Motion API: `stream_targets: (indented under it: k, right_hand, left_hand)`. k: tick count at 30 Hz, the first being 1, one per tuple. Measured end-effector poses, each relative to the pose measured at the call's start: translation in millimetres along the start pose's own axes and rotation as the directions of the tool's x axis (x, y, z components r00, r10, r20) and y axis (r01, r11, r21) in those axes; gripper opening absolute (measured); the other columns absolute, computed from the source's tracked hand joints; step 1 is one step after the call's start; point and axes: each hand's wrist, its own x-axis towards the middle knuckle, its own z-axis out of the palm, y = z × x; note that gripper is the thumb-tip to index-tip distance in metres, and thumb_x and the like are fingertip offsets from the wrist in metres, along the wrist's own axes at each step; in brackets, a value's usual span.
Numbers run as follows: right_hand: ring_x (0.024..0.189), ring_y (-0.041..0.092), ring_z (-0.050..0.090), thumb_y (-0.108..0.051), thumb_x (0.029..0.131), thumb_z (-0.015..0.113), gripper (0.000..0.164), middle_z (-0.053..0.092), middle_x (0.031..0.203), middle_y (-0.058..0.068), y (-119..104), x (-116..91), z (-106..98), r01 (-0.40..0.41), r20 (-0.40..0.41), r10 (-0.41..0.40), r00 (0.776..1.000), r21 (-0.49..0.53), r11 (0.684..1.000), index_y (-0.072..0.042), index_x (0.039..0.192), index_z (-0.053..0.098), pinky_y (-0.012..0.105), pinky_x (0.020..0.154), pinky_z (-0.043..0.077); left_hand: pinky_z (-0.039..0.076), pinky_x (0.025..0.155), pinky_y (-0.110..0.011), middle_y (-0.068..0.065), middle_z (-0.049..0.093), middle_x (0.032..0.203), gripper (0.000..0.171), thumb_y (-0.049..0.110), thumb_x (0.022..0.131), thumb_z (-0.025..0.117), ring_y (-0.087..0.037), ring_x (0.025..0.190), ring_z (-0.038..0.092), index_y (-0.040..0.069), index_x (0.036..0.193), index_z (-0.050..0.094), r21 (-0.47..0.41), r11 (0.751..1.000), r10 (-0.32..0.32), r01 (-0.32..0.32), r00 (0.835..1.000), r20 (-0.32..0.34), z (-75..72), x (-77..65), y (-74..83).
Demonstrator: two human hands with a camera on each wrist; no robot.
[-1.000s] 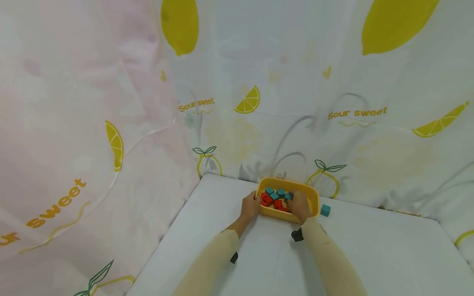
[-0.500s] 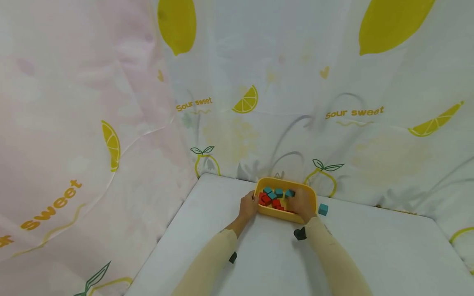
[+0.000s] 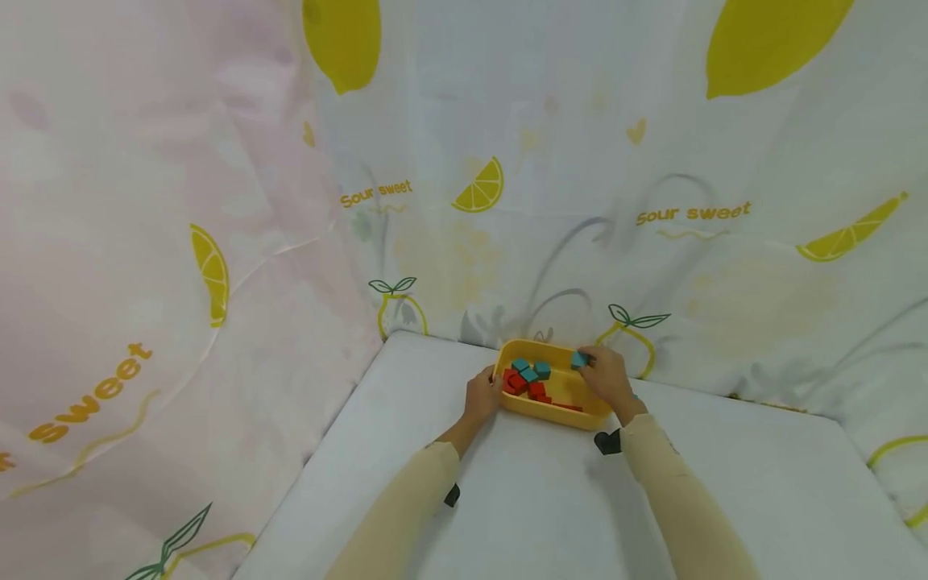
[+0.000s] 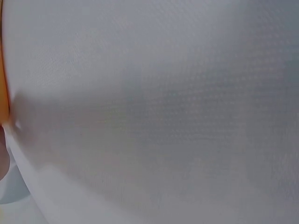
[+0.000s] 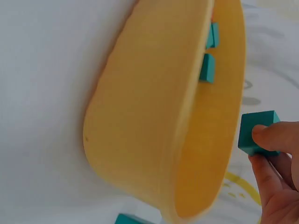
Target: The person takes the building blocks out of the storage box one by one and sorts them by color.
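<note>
A yellow plastic bin [image 3: 554, 415] stands near the back edge of the table, holding several teal cubes [image 3: 542, 370] and red blocks [image 3: 515, 383] mostly toward its left end. My left hand [image 3: 482, 396] grips the bin's left end; in the left wrist view only a sliver of finger [image 4: 3, 158] shows beside the bin [image 4: 3, 93]. Above the bin's right part, my right hand [image 3: 607, 377] pinches one teal cube [image 3: 578, 360]. The right wrist view shows that cube [image 5: 256, 133] between thumb and fingers, raised past the rim.
Another teal cube [image 5: 128, 219] lies on the table just right of the bin, mostly hidden by my right wrist in the head view. A lemon-print curtain [image 3: 551, 242] hangs close behind the bin. The white table [image 3: 536, 499] extends toward me and to the right.
My right hand has come up out of the bin, toward its back right, with a teal cube between its fingers. My left hand stays at the bin's left end.
</note>
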Motion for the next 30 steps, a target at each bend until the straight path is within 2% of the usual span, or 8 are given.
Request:
stream_targets:
  k: [3,12,14,17,22,24,26,30]
  right_hand:
    - [0.103,0.043,0.062,0.005,0.084,0.062,0.028,0.064,0.108,0.028,3.5,-2.1,-10.8,0.029,-0.018,-0.03,0.999,-0.01,1.0,0.012,0.111,0.066,0.053,0.088,0.052]
    - [0.106,0.045,0.06,0.008,0.085,0.061,0.034,0.059,0.117,0.032,18.6,-11.7,-44.6,-0.055,-0.025,0.054,0.998,-0.031,0.998,0.015,0.118,0.06,0.052,0.089,0.052]
    - [0.104,0.045,0.061,0.007,0.084,0.061,0.035,0.06,0.116,0.033,22.3,-14.0,-50.5,-0.055,-0.03,0.054,0.998,-0.057,0.997,0.015,0.118,0.06,0.052,0.088,0.052]
    - [0.102,0.046,0.062,0.006,0.084,0.061,0.035,0.06,0.115,0.033,26.8,-18.0,-58.5,-0.061,-0.043,0.058,0.997,-0.088,0.994,0.015,0.118,0.06,0.052,0.086,0.053]
    - [0.097,0.046,0.063,0.006,0.082,0.059,0.034,0.06,0.111,0.035,37.0,-27.9,-67.8,-0.072,-0.081,0.063,0.995,-0.109,0.991,0.017,0.115,0.06,0.054,0.084,0.053]
    - [0.095,0.047,0.063,0.006,0.081,0.059,0.033,0.061,0.108,0.035,42.3,-33.6,-69.4,-0.078,-0.096,0.067,0.993,-0.113,0.991,0.017,0.112,0.061,0.055,0.083,0.053]
    - [0.095,0.047,0.064,0.006,0.081,0.059,0.032,0.062,0.107,0.036,48.1,-40.1,-70.1,-0.093,-0.098,0.082,0.992,-0.109,0.99,0.018,0.111,0.062,0.055,0.083,0.053]
    - [0.094,0.047,0.064,0.004,0.08,0.06,0.034,0.064,0.105,0.035,59.5,-53.8,-69.5,-0.166,-0.091,0.156,0.983,-0.115,0.979,0.017,0.111,0.063,0.056,0.082,0.052]
  left_hand:
    - [0.055,0.086,-0.038,-0.018,0.068,0.112,0.034,0.007,0.093,0.051,-0.025,0.101,0.065,-0.007,0.123,0.062,-0.003,1.0,-0.002,0.002,1.0,-0.019,1.4,0.0,-0.2]
    - [0.053,0.09,-0.039,-0.018,0.066,0.118,0.036,0.008,0.096,0.049,-0.024,0.105,0.063,-0.005,0.128,0.059,-0.058,0.998,-0.034,0.034,0.999,0.002,2.1,-0.4,2.5]
    - [0.052,0.092,-0.04,-0.02,0.065,0.12,0.036,0.006,0.096,0.05,-0.026,0.109,0.062,-0.006,0.129,0.058,-0.067,0.998,-0.003,0.001,1.0,-0.023,2.4,-0.2,2.0]
    - [0.05,0.095,-0.041,-0.022,0.063,0.122,0.037,0.0,0.093,0.053,-0.031,0.113,0.06,-0.008,0.129,0.057,-0.062,0.995,0.076,-0.082,0.993,-0.088,3.2,0.4,1.0]
    - [0.046,0.1,-0.043,-0.024,0.06,0.122,0.038,-0.009,0.087,0.058,-0.035,0.117,0.057,-0.011,0.125,0.058,-0.007,0.972,0.228,-0.233,0.957,-0.182,4.4,4.0,-0.8]
    - [0.044,0.103,-0.042,-0.022,0.059,0.123,0.04,-0.011,0.085,0.058,-0.033,0.118,0.056,-0.01,0.125,0.057,0.022,0.963,0.267,-0.268,0.945,-0.187,5.3,5.9,-0.9]
    - [0.043,0.104,-0.041,-0.02,0.058,0.124,0.043,-0.012,0.084,0.058,-0.031,0.119,0.055,-0.009,0.126,0.057,0.039,0.959,0.285,-0.282,0.942,-0.176,6.0,7.2,-0.5]
    - [0.043,0.105,-0.037,-0.018,0.059,0.125,0.043,-0.013,0.084,0.057,-0.029,0.12,0.055,-0.008,0.127,0.057,0.043,0.961,0.277,-0.273,0.951,-0.139,8.6,8.1,0.4]
